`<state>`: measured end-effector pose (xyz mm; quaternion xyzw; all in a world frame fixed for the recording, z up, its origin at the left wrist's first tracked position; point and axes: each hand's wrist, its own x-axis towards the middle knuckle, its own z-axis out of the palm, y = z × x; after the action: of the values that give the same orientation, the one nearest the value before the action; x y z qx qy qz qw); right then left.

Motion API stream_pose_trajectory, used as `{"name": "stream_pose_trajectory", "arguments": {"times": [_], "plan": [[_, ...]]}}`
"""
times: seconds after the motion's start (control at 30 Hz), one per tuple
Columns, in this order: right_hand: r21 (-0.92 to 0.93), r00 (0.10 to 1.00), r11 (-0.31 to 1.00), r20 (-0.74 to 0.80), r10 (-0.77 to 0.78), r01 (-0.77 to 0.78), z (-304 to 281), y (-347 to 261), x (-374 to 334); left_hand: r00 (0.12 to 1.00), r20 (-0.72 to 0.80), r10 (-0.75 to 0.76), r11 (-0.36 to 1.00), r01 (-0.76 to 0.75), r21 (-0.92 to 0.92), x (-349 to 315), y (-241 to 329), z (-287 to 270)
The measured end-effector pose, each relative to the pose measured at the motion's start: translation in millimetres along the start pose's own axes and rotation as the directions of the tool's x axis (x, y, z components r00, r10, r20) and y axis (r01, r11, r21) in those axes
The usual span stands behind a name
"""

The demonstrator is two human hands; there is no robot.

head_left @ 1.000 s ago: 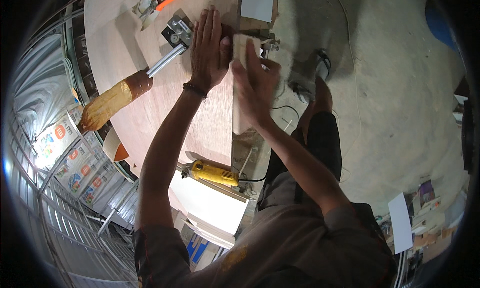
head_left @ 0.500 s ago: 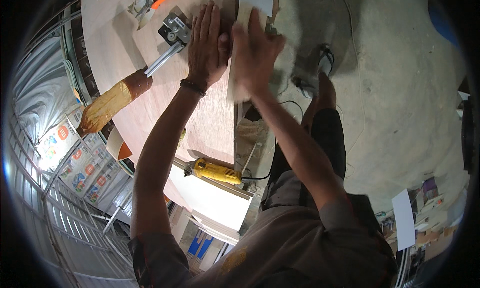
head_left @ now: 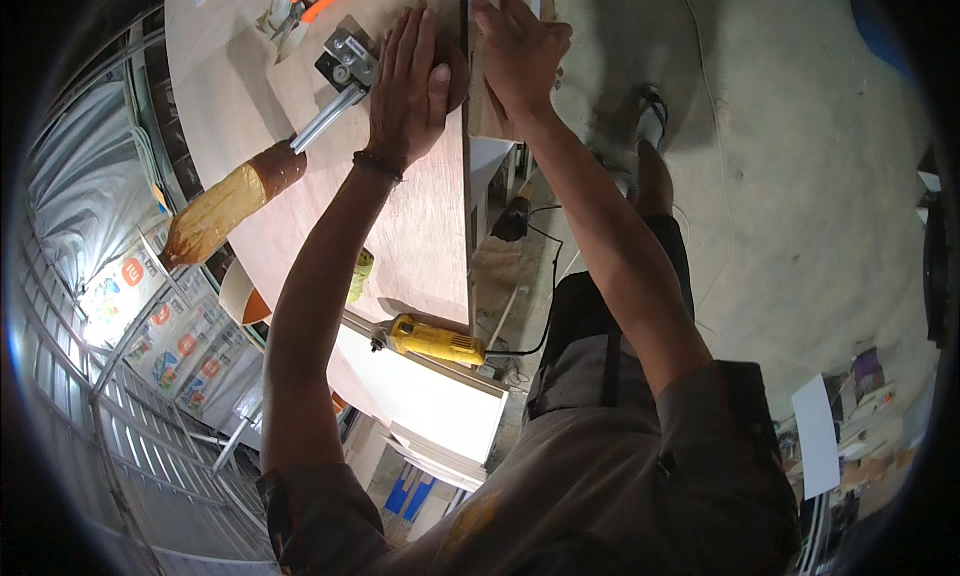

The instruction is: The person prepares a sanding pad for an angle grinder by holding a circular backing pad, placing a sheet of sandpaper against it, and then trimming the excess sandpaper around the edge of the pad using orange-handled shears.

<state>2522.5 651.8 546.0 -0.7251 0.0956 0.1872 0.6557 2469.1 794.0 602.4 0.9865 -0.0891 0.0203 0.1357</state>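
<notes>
My left hand [head_left: 405, 96] lies flat with its fingers stretched out on the pale plywood panel [head_left: 410, 246]. Beside its thumb shows the rounded edge of a dark reddish-brown thing [head_left: 457, 73], mostly covered by the hand. At the panel's right edge my right hand [head_left: 525, 61] is closed on a narrow wooden board [head_left: 490, 116], thumb and forefinger reaching forward over it. The hand hides part of the board. Touching or nearly touching my left fingers is a metal clamp-like fitting [head_left: 350, 61] with a silver bar [head_left: 328, 119].
Orange-handled pliers [head_left: 325, 1] lie at the far left. A wrapped brown roll-like piece [head_left: 230, 206] juts past the panel's left edge. Nearer me, a corded yellow power tool [head_left: 435, 343] lies by a white-topped board [head_left: 430, 396]. Concrete floor [head_left: 790, 226] stretches right.
My right hand has moved slightly forward along the panel's edge, and the narrow board has shifted forward with it. My left hand stays nearly in place.
</notes>
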Motion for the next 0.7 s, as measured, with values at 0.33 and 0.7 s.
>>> {"name": "stream_pose_trajectory", "arguments": {"times": [0.33, 0.7], "plan": [[-0.240, 0.962, 0.950, -0.132, -0.238, 0.202, 5, -10, -23, 0.998, 0.027, 0.065, 0.998, -0.065, 0.004, 6, -11, -2], [-0.305, 0.983, 0.940, -0.045, -0.176, 0.154, 10, 0, -29, 0.995, 0.033, 0.091, 0.996, -0.091, 0.013, 4, -11, -6]]}}
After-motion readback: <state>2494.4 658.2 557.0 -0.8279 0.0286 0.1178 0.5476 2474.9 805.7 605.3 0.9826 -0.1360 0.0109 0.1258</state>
